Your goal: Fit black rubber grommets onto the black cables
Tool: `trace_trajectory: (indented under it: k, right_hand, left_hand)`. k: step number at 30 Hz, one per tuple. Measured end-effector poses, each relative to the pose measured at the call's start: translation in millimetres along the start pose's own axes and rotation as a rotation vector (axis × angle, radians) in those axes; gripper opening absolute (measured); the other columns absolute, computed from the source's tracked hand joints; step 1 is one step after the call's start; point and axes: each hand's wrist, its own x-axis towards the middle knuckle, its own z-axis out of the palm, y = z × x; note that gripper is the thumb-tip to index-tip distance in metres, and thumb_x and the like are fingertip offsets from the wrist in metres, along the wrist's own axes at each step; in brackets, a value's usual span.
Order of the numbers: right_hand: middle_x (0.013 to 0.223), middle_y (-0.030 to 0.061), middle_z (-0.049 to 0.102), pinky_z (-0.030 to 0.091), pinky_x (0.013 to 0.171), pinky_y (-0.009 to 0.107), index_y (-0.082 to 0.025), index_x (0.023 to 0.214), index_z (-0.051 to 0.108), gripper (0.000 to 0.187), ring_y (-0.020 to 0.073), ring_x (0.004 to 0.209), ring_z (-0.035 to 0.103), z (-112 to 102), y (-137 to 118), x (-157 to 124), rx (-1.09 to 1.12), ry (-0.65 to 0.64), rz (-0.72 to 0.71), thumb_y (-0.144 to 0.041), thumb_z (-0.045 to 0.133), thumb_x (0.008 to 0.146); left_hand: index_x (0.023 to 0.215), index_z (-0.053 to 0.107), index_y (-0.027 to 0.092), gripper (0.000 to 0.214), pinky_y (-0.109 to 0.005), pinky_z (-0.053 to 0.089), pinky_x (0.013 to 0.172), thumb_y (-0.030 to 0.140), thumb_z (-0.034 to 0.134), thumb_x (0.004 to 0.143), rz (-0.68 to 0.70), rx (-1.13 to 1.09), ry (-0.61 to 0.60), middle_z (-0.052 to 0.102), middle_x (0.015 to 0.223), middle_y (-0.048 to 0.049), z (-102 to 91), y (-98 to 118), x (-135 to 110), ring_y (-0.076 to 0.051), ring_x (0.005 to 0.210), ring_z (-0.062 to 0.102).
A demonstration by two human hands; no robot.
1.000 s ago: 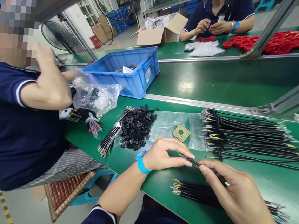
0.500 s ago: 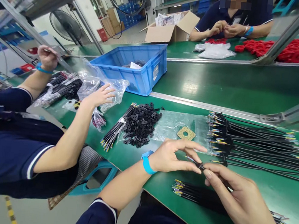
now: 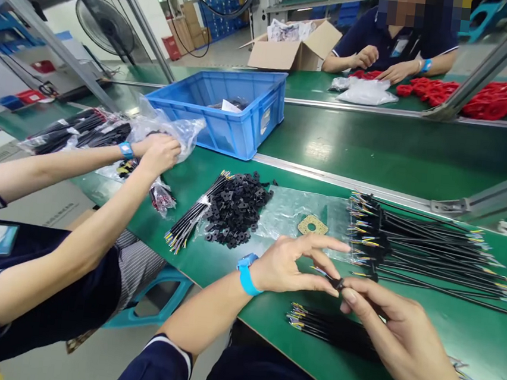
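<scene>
Spanning the left fingers (image 3: 325, 285) and right fingers (image 3: 351, 296), the black cable (image 3: 333, 279) sits pinched in both.

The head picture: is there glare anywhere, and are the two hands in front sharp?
In the head view, a pale glare patch shines on the green surface beyond the metal rail; also in the head view, the left hand and right hand look fairly clear, but the dark piece at their fingertips is too small to make out.
</scene>
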Motion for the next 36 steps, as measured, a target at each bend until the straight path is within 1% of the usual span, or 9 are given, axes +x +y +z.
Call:
trace_trajectory:
  k: [4,6,8,12,20,25,28,32,36]
  right_hand:
    - [0.088,0.0001,0.079,0.057,0.067,0.019,-0.024,0.106,0.074,0.014,0.013,0.07,0.074,-20.2,2.0,-5.9,-0.313,0.173,-0.215,-0.026,0.06,0.102]
    - [0.096,0.0022,0.079,0.059,0.074,0.025,-0.025,0.111,0.071,0.013,0.0164,0.077,0.076,-37.2,11.9,-9.1,-0.539,0.321,-0.254,-0.025,0.062,0.102]
    - [0.098,0.0033,0.079,0.058,0.077,0.027,-0.024,0.113,0.07,0.013,0.0174,0.081,0.076,-53.5,24.8,-10.0,-0.658,0.4,-0.254,-0.025,0.062,0.102]
    - [0.094,0.002,0.077,0.057,0.076,0.024,-0.021,0.109,0.069,0.011,0.014,0.081,0.074,-68.4,38.6,-5.5,-0.619,0.365,-0.295,-0.025,0.06,0.103]
    - [0.079,0.0008,0.07,0.052,0.067,0.027,-0.021,0.105,0.07,0.012,0.0125,0.07,0.065,-60.8,15.4,-5.6,-0.523,0.345,-0.318,-0.023,0.058,0.104]
    - [0.081,0.0003,0.07,0.051,0.07,0.027,-0.021,0.108,0.07,0.012,0.011,0.069,0.063,-61.8,14.5,-7.9,-0.507,0.346,-0.372,-0.018,0.061,0.101]
    - [0.085,0.0008,0.071,0.05,0.073,0.027,-0.021,0.109,0.071,0.012,0.0117,0.075,0.063,-65.3,29.2,-7.0,-0.545,0.329,-0.381,-0.019,0.062,0.101]
    - [0.098,0.0046,0.073,0.048,0.082,0.035,-0.024,0.109,0.077,0.025,0.0176,0.09,0.065,-71.5,67.7,-2.8,-0.633,0.246,-0.342,-0.038,0.056,0.107]
    - [0.088,0.005,0.07,0.047,0.069,0.035,-0.027,0.098,0.081,0.047,0.0177,0.075,0.063,-69.8,99.6,1.6,-0.664,0.19,-0.353,-0.055,0.044,0.109]
  left_hand:
    - [0.154,0.05,0.03,0.08,-0.033,0.064,0.097,0.04,0.088,0.084,0.163,0.042,0.102,0.081,0.11,-0.0067,0.3,-4.1,1.3,-0.022,0.101,0.08]
    - [0.158,0.045,0.031,0.093,-0.032,0.064,0.094,0.047,0.091,0.078,0.24,0.057,0.219,0.079,0.119,-0.0092,-2.8,-7.8,3.3,-0.023,0.107,0.078]
    - [0.156,0.046,0.03,0.09,-0.03,0.065,0.089,0.052,0.088,0.08,0.264,0.101,0.346,0.077,0.12,-0.0102,-6.9,-11.2,5.3,-0.023,0.106,0.078]
    - [0.147,0.051,0.025,0.07,-0.025,0.062,0.075,0.048,0.082,0.089,0.232,0.191,0.499,0.076,0.11,-0.0069,-12.3,-13.4,7.0,-0.018,0.091,0.079]
    - [0.143,0.053,0.025,0.062,-0.022,0.059,0.07,0.04,0.083,0.09,0.232,0.191,0.565,0.074,0.107,-0.0038,-13.4,-11.3,8.3,-0.013,0.082,0.076]
    - [0.141,0.053,0.024,0.063,-0.023,0.06,0.07,0.042,0.084,0.088,0.227,0.193,0.595,0.074,0.107,-0.0033,-13.6,-12.3,8.6,-0.012,0.079,0.075]
    - [0.141,0.052,0.023,0.063,-0.023,0.061,0.07,0.043,0.083,0.089,0.232,0.217,0.626,0.073,0.106,-0.0037,-14.6,-14.5,9.1,-0.012,0.077,0.074]
    - [0.137,0.054,0.022,0.058,-0.023,0.061,0.07,0.045,0.081,0.091,0.245,0.264,0.723,0.073,0.104,-0.0035,-21.7,-6.4,7.8,-0.011,0.074,0.073]
    - [0.135,0.055,0.023,0.047,-0.023,0.06,0.073,0.039,0.076,0.096,0.248,0.296,0.883,0.072,0.105,-0.0031,-33.5,16.6,-11.7,-0.01,0.074,0.072]
